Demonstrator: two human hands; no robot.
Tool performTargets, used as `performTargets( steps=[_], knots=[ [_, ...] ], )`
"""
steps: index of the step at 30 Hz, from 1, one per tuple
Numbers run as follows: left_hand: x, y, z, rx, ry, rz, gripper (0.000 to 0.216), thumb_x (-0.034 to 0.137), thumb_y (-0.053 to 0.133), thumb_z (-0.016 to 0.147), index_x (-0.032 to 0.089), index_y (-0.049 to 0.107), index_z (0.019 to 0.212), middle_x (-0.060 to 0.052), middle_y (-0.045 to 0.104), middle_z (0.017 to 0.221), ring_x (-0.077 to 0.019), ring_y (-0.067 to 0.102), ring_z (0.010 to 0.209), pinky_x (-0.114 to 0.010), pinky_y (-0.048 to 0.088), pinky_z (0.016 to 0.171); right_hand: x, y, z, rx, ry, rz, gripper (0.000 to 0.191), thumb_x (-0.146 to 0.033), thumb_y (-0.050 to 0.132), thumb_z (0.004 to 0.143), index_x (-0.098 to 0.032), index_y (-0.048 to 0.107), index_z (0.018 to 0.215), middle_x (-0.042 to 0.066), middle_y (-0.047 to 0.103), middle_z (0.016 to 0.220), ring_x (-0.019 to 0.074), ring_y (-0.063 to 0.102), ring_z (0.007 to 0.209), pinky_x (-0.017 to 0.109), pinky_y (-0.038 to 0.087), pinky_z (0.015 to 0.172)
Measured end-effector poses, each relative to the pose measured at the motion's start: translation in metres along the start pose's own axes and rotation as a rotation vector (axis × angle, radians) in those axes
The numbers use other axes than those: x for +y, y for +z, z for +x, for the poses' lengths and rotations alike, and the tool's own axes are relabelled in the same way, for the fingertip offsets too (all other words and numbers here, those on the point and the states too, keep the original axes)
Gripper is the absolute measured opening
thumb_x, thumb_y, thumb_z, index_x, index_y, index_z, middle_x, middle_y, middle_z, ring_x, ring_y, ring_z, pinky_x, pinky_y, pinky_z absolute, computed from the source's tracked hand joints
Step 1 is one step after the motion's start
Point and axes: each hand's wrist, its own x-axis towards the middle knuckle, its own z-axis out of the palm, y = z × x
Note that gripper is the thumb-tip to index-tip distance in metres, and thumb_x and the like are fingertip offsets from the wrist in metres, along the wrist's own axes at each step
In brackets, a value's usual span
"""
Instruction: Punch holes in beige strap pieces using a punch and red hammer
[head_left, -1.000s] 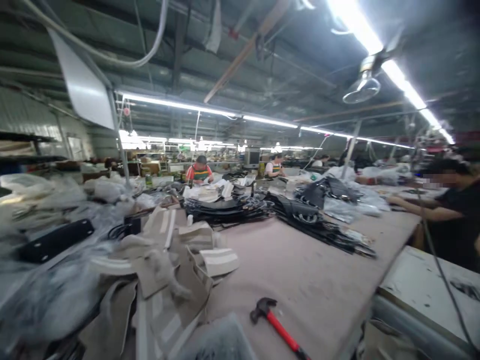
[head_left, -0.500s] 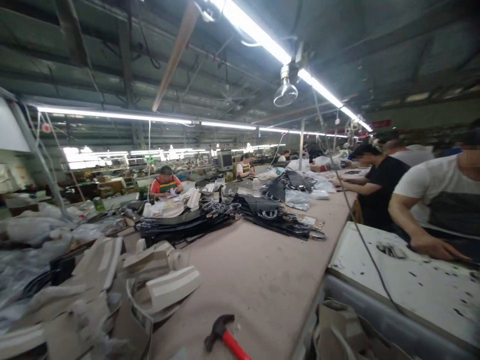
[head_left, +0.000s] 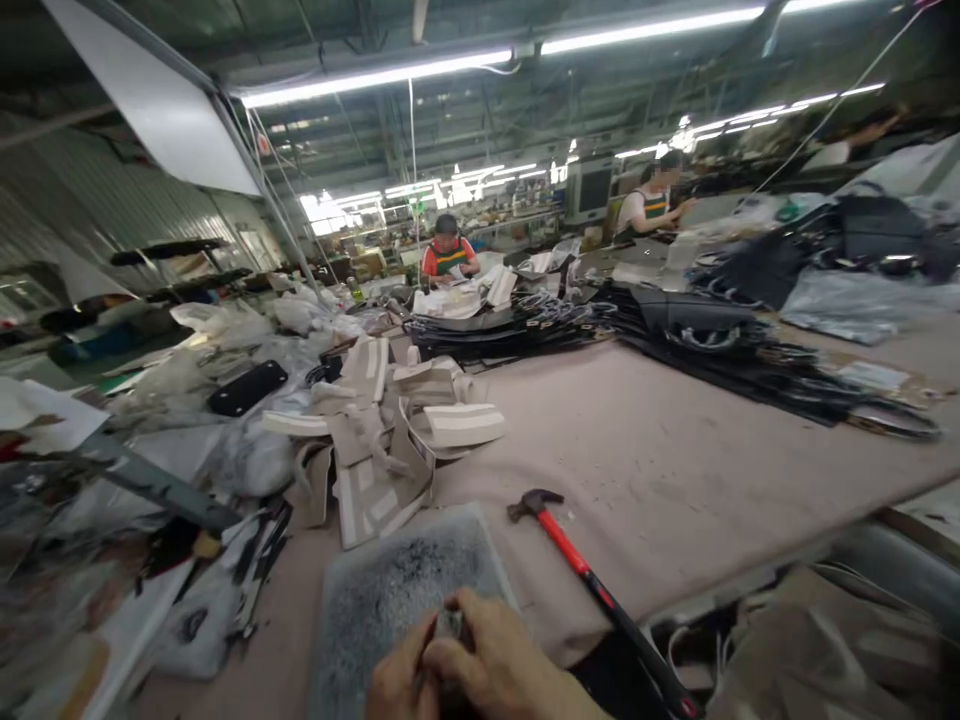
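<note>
Low in the head view, my left hand [head_left: 403, 672] and my right hand [head_left: 504, 655] are closed together around a small grey object [head_left: 449, 626]. Fingers cover most of it, so its kind does not show. Beneath them is a grey slab [head_left: 409, 560] with a worn, dark-speckled top. Right of the slab a claw hammer [head_left: 566, 540] with a red and black handle lies on the cloth-covered table [head_left: 600, 440], its handle end past the near edge. Beige fabric pieces with pale strips [head_left: 382, 430] are heaped beyond the slab.
Stacked black bag pieces [head_left: 697, 340] lie across the table's far side. Clear plastic bags [head_left: 255, 450] and scissors-like tools [head_left: 259, 570] are at left. More beige pieces [head_left: 825, 650] sit below the right edge. Two co-workers sit beyond, one in red [head_left: 450, 255].
My view has swung left and down. Both my hands, the small grey object and the grey slab now show, along with the hammer's full handle. The co-workers at right have left view.
</note>
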Motion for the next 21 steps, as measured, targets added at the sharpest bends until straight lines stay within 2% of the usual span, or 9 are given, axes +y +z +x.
performTargets(
  steps=[3,6,8,11,13,16,18,21],
  knots=[
    [-0.006,-0.003,0.028,0.150,-0.192,-0.186,0.038,0.044,0.070,0.080,0.018,0.070,0.108,-0.011,0.077,0.102,-0.0265,0.075,0.092,-0.032,0.062,0.083,0.003,-0.022,0.033,0.092,-0.006,0.111,0.036,-0.043,0.056,0.089,-0.016,0.065,0.112,0.003,0.066,0.078,0.0172,0.061,0.074,0.027,0.043,0.069],
    [-0.011,-0.008,0.060,0.239,-0.316,-0.404,0.046,0.045,0.079,0.071,0.016,0.063,0.102,-0.011,0.077,0.093,-0.0260,0.075,0.087,-0.034,0.061,0.082,0.013,-0.050,0.083,0.212,0.055,0.097,0.031,-0.039,0.046,0.093,-0.015,0.067,0.097,0.003,0.066,0.078,0.0149,0.060,0.064,0.026,0.045,0.062],
    [-0.018,-0.009,0.076,0.300,-0.338,-0.489,0.049,0.043,0.083,0.065,0.016,0.059,0.098,-0.009,0.076,0.090,-0.0251,0.075,0.084,-0.035,0.061,0.083,0.019,-0.069,0.119,0.297,0.066,-0.025,0.031,-0.036,0.045,0.093,-0.015,0.067,0.096,0.005,0.068,0.084,0.0170,0.063,0.071,0.028,0.049,0.068],
    [-0.033,-0.005,0.087,0.334,-0.325,-0.539,0.049,0.039,0.083,0.065,0.016,0.058,0.100,-0.007,0.075,0.088,-0.0237,0.075,0.083,-0.035,0.060,0.083,0.017,-0.091,0.171,0.351,0.020,-0.176,0.034,-0.028,0.044,0.093,-0.012,0.065,0.115,0.012,0.068,0.103,0.0237,0.064,0.097,0.035,0.048,0.089],
    [-0.040,-0.001,0.086,0.337,-0.292,-0.522,0.053,0.038,0.081,0.067,0.016,0.059,0.110,-0.007,0.075,0.088,-0.0227,0.074,0.085,-0.034,0.059,0.085,0.009,-0.100,0.204,0.329,-0.045,-0.266,0.041,-0.018,0.042,0.091,-0.012,0.059,0.128,0.015,0.063,0.122,0.0251,0.060,0.110,0.036,0.043,0.098],
    [-0.047,0.003,0.081,0.318,-0.268,-0.456,0.055,0.039,0.077,0.073,0.016,0.061,0.119,-0.008,0.076,0.092,-0.0223,0.074,0.089,-0.032,0.058,0.087,-0.004,-0.109,0.253,0.227,-0.141,-0.388,0.059,-0.005,0.044,0.083,-0.018,0.052,0.140,0.013,0.050,0.142,0.0234,0.055,0.121,0.032,0.039,0.104],
    [-0.050,0.004,0.078,0.295,-0.282,-0.426,0.050,0.041,0.076,0.074,0.016,0.064,0.116,-0.009,0.076,0.094,-0.0234,0.074,0.090,-0.032,0.058,0.087,-0.010,-0.114,0.283,0.154,-0.175,-0.460,0.068,-0.001,0.046,0.078,-0.018,0.048,0.143,0.012,0.046,0.147,0.0236,0.051,0.126,0.031,0.037,0.107],
    [-0.056,0.004,0.078,0.275,-0.302,-0.417,0.046,0.041,0.076,0.073,0.016,0.067,0.110,-0.009,0.076,0.095,-0.0253,0.074,0.091,-0.033,0.060,0.086,-0.014,-0.120,0.317,0.055,-0.196,-0.551,0.071,-0.002,0.050,0.076,-0.015,0.045,0.145,0.014,0.047,0.147,0.0258,0.047,0.131,0.036,0.035,0.110]
  ],
)
